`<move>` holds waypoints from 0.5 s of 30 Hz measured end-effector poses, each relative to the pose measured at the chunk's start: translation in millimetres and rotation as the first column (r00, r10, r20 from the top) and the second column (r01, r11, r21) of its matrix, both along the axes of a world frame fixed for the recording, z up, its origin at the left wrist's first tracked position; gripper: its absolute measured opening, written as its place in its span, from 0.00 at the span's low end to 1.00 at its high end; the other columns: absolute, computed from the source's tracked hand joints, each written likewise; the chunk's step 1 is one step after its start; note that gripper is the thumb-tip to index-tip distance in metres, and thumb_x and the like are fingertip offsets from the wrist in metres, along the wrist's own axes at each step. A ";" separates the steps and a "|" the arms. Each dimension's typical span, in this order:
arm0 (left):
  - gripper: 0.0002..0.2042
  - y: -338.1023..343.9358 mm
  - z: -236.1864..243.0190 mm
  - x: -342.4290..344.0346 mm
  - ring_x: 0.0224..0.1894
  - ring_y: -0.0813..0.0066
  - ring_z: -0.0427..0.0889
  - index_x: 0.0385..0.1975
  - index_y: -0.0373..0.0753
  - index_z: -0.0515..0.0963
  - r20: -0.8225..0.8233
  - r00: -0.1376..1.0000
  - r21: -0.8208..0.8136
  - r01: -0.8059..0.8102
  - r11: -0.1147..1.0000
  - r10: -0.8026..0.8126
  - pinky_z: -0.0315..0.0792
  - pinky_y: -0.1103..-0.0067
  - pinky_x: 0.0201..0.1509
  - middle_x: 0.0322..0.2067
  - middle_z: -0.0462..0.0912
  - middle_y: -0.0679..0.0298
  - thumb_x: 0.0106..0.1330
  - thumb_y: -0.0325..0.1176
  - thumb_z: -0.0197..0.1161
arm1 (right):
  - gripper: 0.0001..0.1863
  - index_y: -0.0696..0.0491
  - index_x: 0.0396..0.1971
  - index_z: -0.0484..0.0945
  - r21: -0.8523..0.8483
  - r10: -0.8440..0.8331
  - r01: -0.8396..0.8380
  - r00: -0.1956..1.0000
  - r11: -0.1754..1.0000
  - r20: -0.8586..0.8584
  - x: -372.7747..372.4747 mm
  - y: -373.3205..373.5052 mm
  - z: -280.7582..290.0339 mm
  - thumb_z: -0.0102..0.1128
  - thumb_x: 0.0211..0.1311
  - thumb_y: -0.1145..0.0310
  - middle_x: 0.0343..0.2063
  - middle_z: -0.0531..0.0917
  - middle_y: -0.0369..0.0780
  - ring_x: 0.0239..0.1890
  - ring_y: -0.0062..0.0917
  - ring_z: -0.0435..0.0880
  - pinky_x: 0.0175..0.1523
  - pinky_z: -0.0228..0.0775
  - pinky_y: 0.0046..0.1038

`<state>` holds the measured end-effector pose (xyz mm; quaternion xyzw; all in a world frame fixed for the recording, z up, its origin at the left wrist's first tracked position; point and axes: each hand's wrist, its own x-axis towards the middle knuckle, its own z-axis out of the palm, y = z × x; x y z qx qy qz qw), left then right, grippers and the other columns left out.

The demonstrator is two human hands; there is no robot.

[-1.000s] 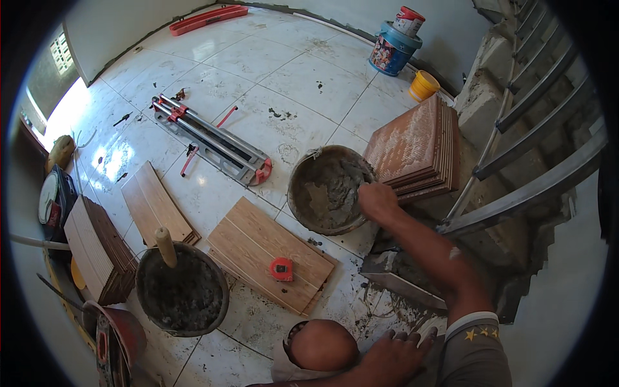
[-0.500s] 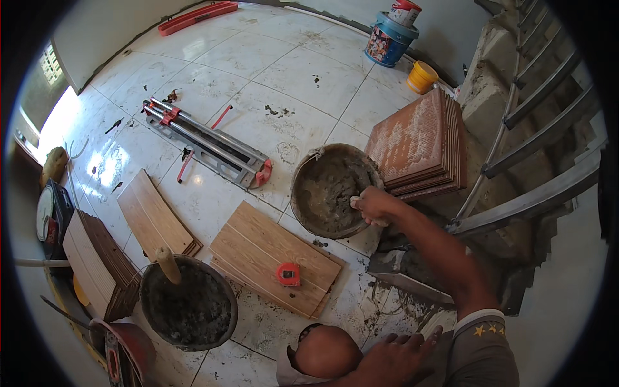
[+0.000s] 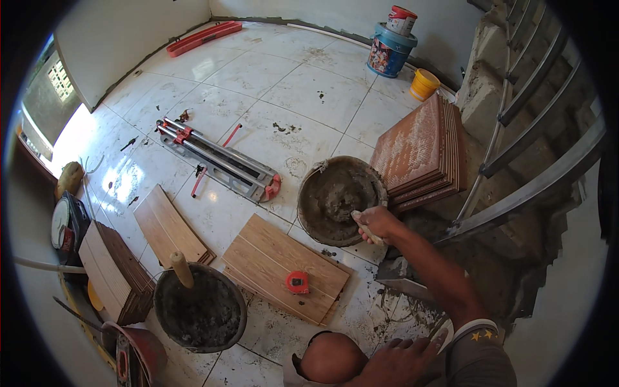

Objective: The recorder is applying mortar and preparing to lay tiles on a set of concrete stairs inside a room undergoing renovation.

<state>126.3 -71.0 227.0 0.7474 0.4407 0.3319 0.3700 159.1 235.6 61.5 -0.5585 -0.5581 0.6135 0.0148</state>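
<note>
I look down on the white tiled floor (image 3: 258, 84), which carries everything. At about two o'clock lies the stack of reddish-brown square tiles (image 3: 419, 151), set just beside the work, I judge so that they are easy to take. At the centre sits the round grey mortar pan (image 3: 338, 200), touching the stack. My right hand (image 3: 377, 224) reaches to its four o'clock rim; the grip is closed around a pale tool handle (image 3: 364, 227), whose working end goes down into the wet mortar, so I cannot see its shape. At eight o'clock stands a second dark round bucket of mortar (image 3: 200, 309) with a wooden handle standing in it. Between them lie wood-look plank tiles (image 3: 284, 267) with a small red tape measure (image 3: 297, 282) on top. My left hand (image 3: 396, 361) rests at six o'clock beside the knee, as if for support; its fingers look loosely spread, holding nothing.
</note>
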 end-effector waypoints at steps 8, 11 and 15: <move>0.34 -9.5 8.0 12.5 0.45 0.54 0.84 0.61 0.37 0.71 -0.151 0.985 -0.102 0.066 0.993 -0.081 0.76 0.65 0.51 0.46 0.83 0.53 0.59 0.53 0.68 | 0.17 0.59 0.37 0.77 0.078 -0.041 0.048 0.995 0.996 -0.088 16.8 -21.9 23.6 0.56 0.74 0.58 0.22 0.78 0.36 0.17 0.20 0.75 0.19 0.69 0.28; 0.34 -13.4 11.5 18.7 0.44 0.53 0.85 0.60 0.38 0.71 -0.136 0.991 -0.034 0.013 0.999 -0.017 0.76 0.64 0.50 0.44 0.84 0.54 0.59 0.53 0.68 | 0.15 0.59 0.38 0.77 0.156 -0.014 0.033 0.992 0.987 -0.124 26.2 -23.5 33.4 0.56 0.74 0.59 0.23 0.78 0.36 0.17 0.19 0.75 0.19 0.69 0.27; 0.35 -15.3 16.9 27.1 0.45 0.53 0.84 0.62 0.38 0.69 -0.168 0.985 -0.013 0.024 1.000 -0.026 0.76 0.64 0.51 0.45 0.84 0.53 0.58 0.52 0.69 | 0.14 0.59 0.39 0.77 0.181 0.005 0.015 0.994 0.983 -0.112 36.1 -27.6 45.9 0.56 0.74 0.61 0.23 0.77 0.36 0.18 0.19 0.75 0.20 0.70 0.27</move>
